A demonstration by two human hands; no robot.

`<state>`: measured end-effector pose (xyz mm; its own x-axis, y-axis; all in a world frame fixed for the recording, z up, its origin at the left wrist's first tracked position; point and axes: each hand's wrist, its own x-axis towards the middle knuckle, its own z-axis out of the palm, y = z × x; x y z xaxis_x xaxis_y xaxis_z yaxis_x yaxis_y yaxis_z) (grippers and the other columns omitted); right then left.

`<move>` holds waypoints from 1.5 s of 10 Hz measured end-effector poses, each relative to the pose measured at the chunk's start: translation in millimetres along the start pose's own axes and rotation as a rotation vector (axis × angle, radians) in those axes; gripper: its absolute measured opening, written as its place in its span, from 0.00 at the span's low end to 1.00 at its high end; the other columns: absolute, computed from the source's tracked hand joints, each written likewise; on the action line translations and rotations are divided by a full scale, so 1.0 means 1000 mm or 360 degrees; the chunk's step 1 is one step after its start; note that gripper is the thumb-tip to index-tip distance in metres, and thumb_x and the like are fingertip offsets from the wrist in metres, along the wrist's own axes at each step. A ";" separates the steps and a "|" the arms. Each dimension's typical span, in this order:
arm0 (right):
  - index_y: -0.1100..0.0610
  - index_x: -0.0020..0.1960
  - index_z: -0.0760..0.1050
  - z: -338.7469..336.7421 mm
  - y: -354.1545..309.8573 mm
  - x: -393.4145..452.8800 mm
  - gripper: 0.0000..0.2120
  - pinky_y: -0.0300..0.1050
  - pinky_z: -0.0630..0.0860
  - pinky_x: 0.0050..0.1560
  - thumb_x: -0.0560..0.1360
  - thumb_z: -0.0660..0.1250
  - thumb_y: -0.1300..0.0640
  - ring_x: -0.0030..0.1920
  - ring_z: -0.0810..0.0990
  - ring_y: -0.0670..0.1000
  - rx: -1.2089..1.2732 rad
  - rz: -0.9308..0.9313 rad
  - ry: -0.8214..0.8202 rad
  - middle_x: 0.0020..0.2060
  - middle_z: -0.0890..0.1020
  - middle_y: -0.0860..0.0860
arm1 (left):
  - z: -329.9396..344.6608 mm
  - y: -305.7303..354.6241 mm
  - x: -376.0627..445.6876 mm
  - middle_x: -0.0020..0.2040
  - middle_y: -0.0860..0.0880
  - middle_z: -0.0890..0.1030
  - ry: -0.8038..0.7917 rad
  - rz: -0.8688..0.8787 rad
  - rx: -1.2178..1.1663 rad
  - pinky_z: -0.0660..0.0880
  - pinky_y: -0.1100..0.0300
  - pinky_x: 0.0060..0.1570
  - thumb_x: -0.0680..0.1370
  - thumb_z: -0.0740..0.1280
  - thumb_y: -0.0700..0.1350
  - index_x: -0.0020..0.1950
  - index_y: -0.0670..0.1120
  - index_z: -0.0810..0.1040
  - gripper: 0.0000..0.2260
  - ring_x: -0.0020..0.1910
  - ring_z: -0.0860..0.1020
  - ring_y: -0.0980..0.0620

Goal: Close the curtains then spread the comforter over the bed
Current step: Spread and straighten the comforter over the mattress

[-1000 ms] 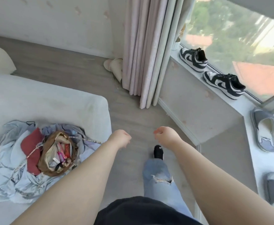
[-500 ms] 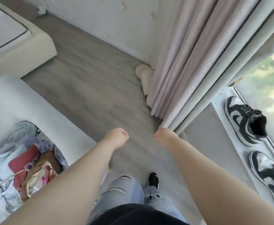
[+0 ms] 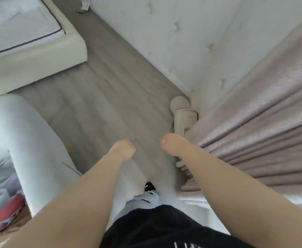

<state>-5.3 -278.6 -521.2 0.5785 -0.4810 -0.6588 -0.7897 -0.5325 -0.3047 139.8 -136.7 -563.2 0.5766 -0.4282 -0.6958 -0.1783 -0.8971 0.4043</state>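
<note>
A pale pink pleated curtain (image 3: 264,126) hangs bunched along the right side, its folds reaching down to the floor. My right hand (image 3: 173,144) is curled into a loose fist just left of the curtain's edge, holding nothing. My left hand (image 3: 124,149) is also curled, empty, over the grey floor. A bed corner with a bare white mattress (image 3: 21,22) on a cream frame shows at the top left. No comforter is visible.
A white sofa arm (image 3: 26,140) runs down the left, with light blue clothes and a red item (image 3: 1,217) on the seat. A beige cylindrical device (image 3: 182,113) stands in the corner by the curtain. Grey wood floor (image 3: 101,97) lies ahead, white wall beyond.
I have stepped closer to the curtain and turned left. The window sill and shoes have left the view. Both hands stay curled in front of me.
</note>
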 end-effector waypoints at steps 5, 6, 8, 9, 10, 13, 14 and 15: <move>0.61 0.62 0.78 -0.160 -0.183 0.290 0.16 0.53 0.75 0.62 0.79 0.59 0.59 0.60 0.79 0.59 -0.0467 -0.0593 -0.0194 0.60 0.80 0.59 | -0.213 0.010 0.188 0.66 0.41 0.78 0.0319 -0.0405 -0.0051 0.70 0.56 0.64 0.82 0.57 0.45 0.64 0.40 0.79 0.17 0.66 0.74 0.42; 0.64 0.64 0.77 -0.197 -0.243 0.348 0.17 0.54 0.76 0.62 0.78 0.59 0.60 0.62 0.79 0.61 -0.0587 -0.0746 -0.0299 0.62 0.80 0.61 | -0.263 0.021 0.215 0.69 0.41 0.74 0.0372 -0.0636 -0.0234 0.67 0.56 0.66 0.84 0.54 0.42 0.69 0.38 0.74 0.18 0.69 0.71 0.43; 0.59 0.49 0.81 -0.255 -0.354 0.458 0.11 0.45 0.74 0.48 0.78 0.59 0.61 0.53 0.79 0.60 -0.0762 -0.0898 -0.0376 0.48 0.82 0.58 | -0.351 0.025 0.276 0.60 0.40 0.80 0.0480 -0.0756 -0.0268 0.73 0.54 0.58 0.81 0.57 0.43 0.58 0.41 0.79 0.14 0.59 0.77 0.40; 0.60 0.47 0.80 -0.254 -0.406 0.501 0.10 0.45 0.74 0.48 0.77 0.60 0.61 0.50 0.80 0.59 -0.0804 -0.0936 -0.0457 0.45 0.82 0.56 | -0.390 0.016 0.306 0.60 0.41 0.80 0.0477 -0.0788 -0.0259 0.73 0.54 0.58 0.81 0.56 0.42 0.59 0.42 0.79 0.15 0.60 0.77 0.41; 0.60 0.51 0.81 -0.245 -0.459 0.535 0.13 0.46 0.77 0.53 0.76 0.59 0.61 0.51 0.82 0.60 -0.0917 -0.0937 -0.0600 0.48 0.84 0.57 | -0.423 -0.010 0.340 0.61 0.42 0.79 0.0375 -0.0844 -0.0246 0.73 0.52 0.61 0.82 0.55 0.43 0.60 0.42 0.78 0.15 0.61 0.76 0.41; 0.60 0.61 0.80 -0.250 -0.675 0.639 0.16 0.45 0.75 0.58 0.78 0.61 0.56 0.61 0.80 0.57 -0.1455 -0.1002 -0.0719 0.59 0.83 0.56 | -0.596 -0.108 0.451 0.67 0.42 0.77 0.0420 -0.0915 -0.0343 0.72 0.52 0.64 0.83 0.55 0.41 0.67 0.41 0.76 0.16 0.66 0.74 0.42; 0.58 0.65 0.78 -0.261 -0.745 0.662 0.17 0.45 0.73 0.61 0.80 0.61 0.55 0.63 0.78 0.56 -0.1398 -0.1070 -0.0579 0.63 0.80 0.55 | -0.667 -0.138 0.483 0.66 0.43 0.77 0.0391 -0.0942 -0.0385 0.73 0.54 0.64 0.82 0.59 0.42 0.68 0.43 0.77 0.16 0.65 0.75 0.43; 0.53 0.66 0.76 -0.264 -0.799 0.684 0.16 0.46 0.72 0.64 0.79 0.62 0.54 0.66 0.76 0.55 -0.1207 -0.1133 -0.0541 0.66 0.77 0.52 | -0.713 -0.159 0.506 0.65 0.44 0.78 0.0431 -0.0952 -0.0384 0.74 0.54 0.63 0.81 0.61 0.43 0.66 0.44 0.78 0.15 0.63 0.76 0.44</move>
<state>1074.9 -366.0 -547.3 0.6741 0.2623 -0.6905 0.1021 -0.9589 -0.2647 1028.8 -133.4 -556.1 0.7044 0.2022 -0.6804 0.3960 -0.9075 0.1403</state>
